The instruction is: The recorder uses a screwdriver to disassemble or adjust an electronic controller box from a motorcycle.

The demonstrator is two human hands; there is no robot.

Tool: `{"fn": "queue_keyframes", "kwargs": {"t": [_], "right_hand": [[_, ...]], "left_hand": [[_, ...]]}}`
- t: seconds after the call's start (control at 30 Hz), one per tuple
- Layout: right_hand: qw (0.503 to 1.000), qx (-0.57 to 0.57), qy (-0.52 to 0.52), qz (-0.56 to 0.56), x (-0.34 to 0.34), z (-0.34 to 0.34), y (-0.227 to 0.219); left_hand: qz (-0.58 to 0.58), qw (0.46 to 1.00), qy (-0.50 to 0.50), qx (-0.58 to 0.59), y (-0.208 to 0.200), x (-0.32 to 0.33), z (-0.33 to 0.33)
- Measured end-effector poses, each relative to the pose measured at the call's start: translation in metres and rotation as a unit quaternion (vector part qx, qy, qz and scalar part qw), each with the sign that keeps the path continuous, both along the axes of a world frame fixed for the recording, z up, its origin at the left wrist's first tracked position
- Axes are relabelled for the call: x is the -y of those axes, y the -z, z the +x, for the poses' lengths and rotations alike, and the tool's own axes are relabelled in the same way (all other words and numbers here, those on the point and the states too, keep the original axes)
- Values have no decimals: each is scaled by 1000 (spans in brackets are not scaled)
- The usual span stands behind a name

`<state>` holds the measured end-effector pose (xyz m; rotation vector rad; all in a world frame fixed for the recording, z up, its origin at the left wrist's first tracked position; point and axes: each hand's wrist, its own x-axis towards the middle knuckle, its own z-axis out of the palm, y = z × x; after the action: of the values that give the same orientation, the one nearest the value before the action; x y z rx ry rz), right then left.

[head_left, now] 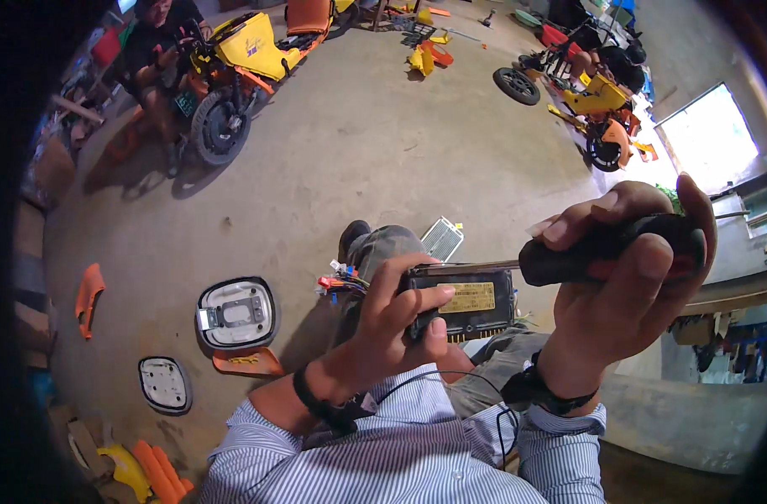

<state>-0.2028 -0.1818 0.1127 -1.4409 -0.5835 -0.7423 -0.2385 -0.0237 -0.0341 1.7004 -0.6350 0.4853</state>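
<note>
My left hand (387,315) grips a flat black electronic module (502,309) by its left end, thumb below and fingers over the top. On the module's face is a gold label (476,296), and a row of pins lines its lower edge. Wrapped in my right hand (606,323) is a screwdriver (560,262) with a black and red handle. Its metal shaft lies along the module's upper edge, pointing left. The tip is near my left fingers; I cannot tell exactly what it touches. Beyond the module rests a silver finned metal piece (443,239).
Wires with coloured connectors (343,279) lie left of my hands. On the floor at left are two seat bases (236,312) (164,385) and orange panels (89,300). Two people sit beside yellow and orange scooters (253,46) (597,97) farther off.
</note>
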Motion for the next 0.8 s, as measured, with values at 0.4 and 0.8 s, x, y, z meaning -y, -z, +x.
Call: {"fn": "queue_keyframes", "kwargs": {"t": [0.4, 0.8], "right_hand": [[1000, 12, 13, -11, -5, 0, 0], [1000, -3, -1, 15, -2, 0, 3]], "left_hand": [[-20, 999, -14, 34, 12, 4, 3], [-28, 999, -19, 41, 13, 4, 2]]}}
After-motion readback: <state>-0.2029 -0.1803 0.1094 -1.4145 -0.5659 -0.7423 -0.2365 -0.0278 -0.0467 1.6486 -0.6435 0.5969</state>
